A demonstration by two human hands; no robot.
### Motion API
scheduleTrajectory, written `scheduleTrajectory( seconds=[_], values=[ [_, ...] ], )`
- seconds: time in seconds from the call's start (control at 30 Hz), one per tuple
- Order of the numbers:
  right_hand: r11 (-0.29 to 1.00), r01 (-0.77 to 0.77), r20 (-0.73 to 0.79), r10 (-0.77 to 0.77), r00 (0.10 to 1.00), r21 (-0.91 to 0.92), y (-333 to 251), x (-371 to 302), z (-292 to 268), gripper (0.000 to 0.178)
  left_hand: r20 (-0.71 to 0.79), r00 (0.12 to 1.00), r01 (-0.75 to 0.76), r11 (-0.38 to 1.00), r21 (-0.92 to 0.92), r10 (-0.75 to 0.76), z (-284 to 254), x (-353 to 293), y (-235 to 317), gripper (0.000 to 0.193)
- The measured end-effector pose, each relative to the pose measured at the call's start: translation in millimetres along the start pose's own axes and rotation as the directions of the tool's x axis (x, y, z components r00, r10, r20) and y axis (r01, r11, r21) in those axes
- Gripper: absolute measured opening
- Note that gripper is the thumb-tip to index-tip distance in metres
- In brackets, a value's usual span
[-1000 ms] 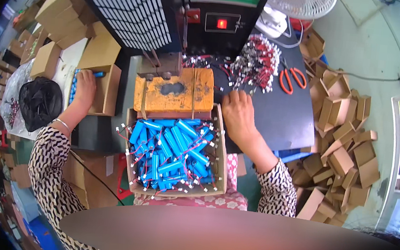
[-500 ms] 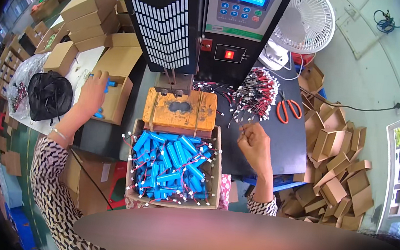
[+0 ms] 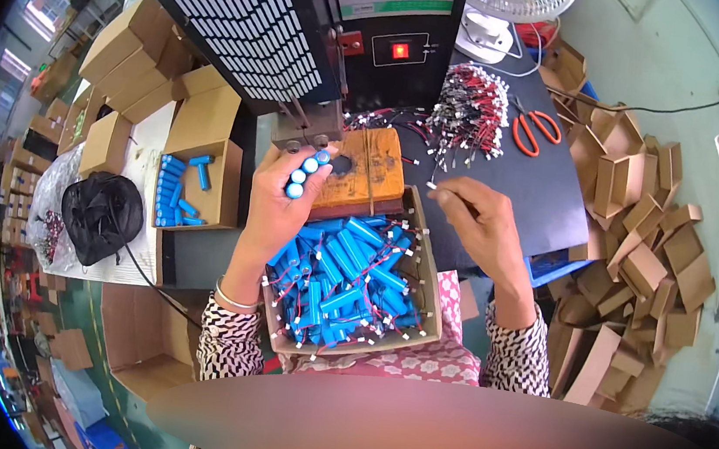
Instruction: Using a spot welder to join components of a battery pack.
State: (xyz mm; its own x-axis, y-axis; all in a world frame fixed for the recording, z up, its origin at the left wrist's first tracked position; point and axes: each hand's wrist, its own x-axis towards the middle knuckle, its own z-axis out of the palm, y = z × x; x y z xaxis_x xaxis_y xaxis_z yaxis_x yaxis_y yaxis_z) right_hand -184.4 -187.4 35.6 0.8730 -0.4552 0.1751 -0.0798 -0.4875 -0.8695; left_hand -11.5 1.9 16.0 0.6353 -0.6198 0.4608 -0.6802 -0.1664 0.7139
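My left hand (image 3: pixel 276 198) is closed around several blue cylindrical battery cells (image 3: pixel 298 177), their round ends facing up. It is just below the machine's metal head (image 3: pixel 309 124), beside the orange-brown block (image 3: pixel 370 169) with a dark spot on top. My right hand (image 3: pixel 490 229) is over the dark table with thumb and forefinger pinched. A small white connector (image 3: pixel 431 185) shows at its fingertips; most of its wire is hidden. Below the block, an open cardboard box (image 3: pixel 430 315) holds many blue cells with red wires and white plugs.
A pile of wire leads (image 3: pixel 469 113) and orange-handled pliers (image 3: pixel 534 131) lie on the table. Left, an open carton (image 3: pixel 229 176) holds more blue cells near a black bag (image 3: pixel 98 214). A white fan (image 3: pixel 486 41) stands behind; empty cartons (image 3: pixel 629 244) are heaped at right.
My left hand has moved from the left carton to the machine and now holds several battery cells. My right hand stays pinched near the leads. The view has shifted.
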Motion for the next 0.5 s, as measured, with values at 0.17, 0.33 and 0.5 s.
scheduleTrajectory(
  seconds=[0.17,0.33,0.5],
  values=[
    [0.971,0.230,0.131,-0.237,0.963,0.067,-18,23,23,0.014,-0.033,0.997,-0.066,0.996,0.055,0.068,-1,0,-2,0.018],
    [0.993,0.046,0.275,-0.073,0.959,0.104,-29,43,39,0.017,-0.005,0.999,-0.043,0.989,-0.139,0.043,6,3,0,0.019],
    [0.945,0.068,0.227,-0.146,0.963,0.319,-23,58,59,0.021,-0.046,0.999,0.001,0.998,-0.059,-0.003,10,-4,-9,0.018]
  ],
)
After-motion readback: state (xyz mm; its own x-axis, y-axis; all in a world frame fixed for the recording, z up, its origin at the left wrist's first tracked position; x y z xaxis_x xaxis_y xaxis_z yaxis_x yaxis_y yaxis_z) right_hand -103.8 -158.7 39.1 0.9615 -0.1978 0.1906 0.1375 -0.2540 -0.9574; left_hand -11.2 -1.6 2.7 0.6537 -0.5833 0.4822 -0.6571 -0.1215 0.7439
